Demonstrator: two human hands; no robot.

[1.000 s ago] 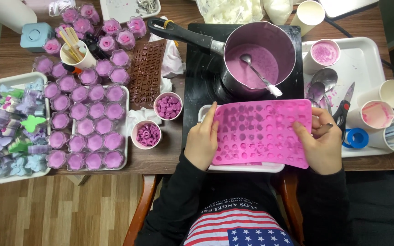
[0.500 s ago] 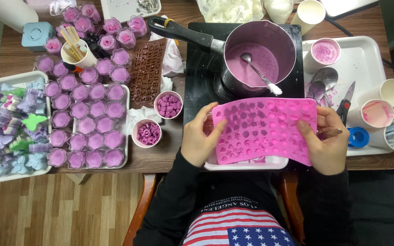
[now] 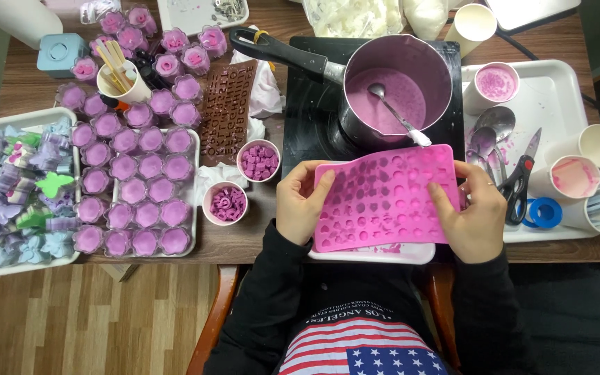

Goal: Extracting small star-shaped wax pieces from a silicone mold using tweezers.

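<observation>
Both of my hands hold a pink silicone mould [image 3: 389, 194] with many small shaped cavities, tilted over a white tray [image 3: 411, 254] at the table's near edge. My left hand [image 3: 301, 205] grips its left edge, thumb on top. My right hand [image 3: 472, 212] grips its right edge, fingers lying across the cavities. Just beyond the mould, a pot [image 3: 396, 90] of purple liquid with a spoon [image 3: 392, 111] in it stands on a black hob [image 3: 307, 118].
Two small cups of purple pieces [image 3: 258, 160] [image 3: 225, 203] stand left of my hands. A brown letter mould [image 3: 225, 111] and several purple filled cups [image 3: 133, 173] lie further left. Scissors [image 3: 519, 182], spoons and paper cups [image 3: 571, 178] sit on the right tray.
The pink mould has shifted slightly left and nearer to me, and my right hand's fingers have slid further over its surface.
</observation>
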